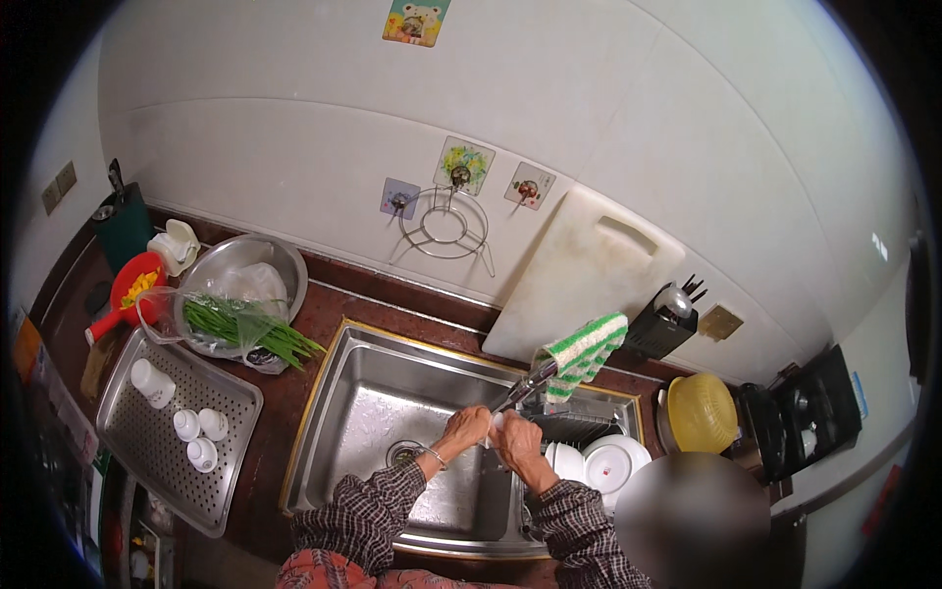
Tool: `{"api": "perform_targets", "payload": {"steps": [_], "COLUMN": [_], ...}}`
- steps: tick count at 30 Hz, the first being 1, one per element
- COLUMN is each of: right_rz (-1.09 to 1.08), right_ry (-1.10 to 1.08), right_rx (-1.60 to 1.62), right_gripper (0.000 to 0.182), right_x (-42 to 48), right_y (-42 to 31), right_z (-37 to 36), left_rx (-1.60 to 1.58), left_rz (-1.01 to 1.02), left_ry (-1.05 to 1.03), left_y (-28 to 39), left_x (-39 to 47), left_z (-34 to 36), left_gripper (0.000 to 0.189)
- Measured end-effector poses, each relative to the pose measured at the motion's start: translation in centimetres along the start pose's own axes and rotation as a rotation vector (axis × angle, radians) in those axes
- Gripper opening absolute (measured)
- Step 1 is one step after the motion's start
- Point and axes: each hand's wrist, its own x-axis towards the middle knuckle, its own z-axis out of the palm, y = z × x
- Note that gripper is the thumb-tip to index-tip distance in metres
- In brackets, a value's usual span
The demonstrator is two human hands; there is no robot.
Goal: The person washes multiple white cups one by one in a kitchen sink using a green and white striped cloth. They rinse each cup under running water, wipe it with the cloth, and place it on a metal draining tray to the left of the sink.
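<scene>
Over the stainless steel sink (375,456), my left hand (467,431) and my right hand (521,445) meet just below the faucet (531,384). Between them is a small white object (498,422), gripped by both hands and mostly covered by the fingers, so its shape cannot be told. A green-and-white striped cloth (585,353) hangs over the faucet. Beside my right hand, white bowls (565,464) and a white plate (609,470) rest in a dish rack (567,423) at the sink's right side.
At left, a perforated metal tray (173,471) holds several small white vessels (202,454). Behind it stand a metal basin (294,272) with green stalks (239,324) and a red strainer (140,298). A cutting board (581,272), utensil holder (662,327) and yellow basket (703,416) stand at right.
</scene>
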Motion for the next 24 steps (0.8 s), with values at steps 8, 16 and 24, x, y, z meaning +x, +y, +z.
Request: {"api": "perform_targets", "payload": {"steps": [8,16,24], "right_rz": [0.125,0.91,0.08], "right_ry": [0.037,-0.232,-0.003], "right_rx": [0.323,1.406,0.042], "right_gripper": [0.026,0.032,0.032], "right_x": [-0.5,-1.7,0.3], "right_y": [1.3,-1.0,-1.9], "right_z": [1.8,2.9,-1.2], "left_rx": [-0.629,-0.253,-0.908], "left_rz": [-0.403,0.331,-0.419], "left_ry": [-0.302,0.405,-0.115], "left_y": [0.4,-0.7,0.3], "left_x": [-1.1,-2.2,-1.7], "left_z": [-1.0,1.7,0.5], "left_gripper": [0.039,0.032,0.033]}}
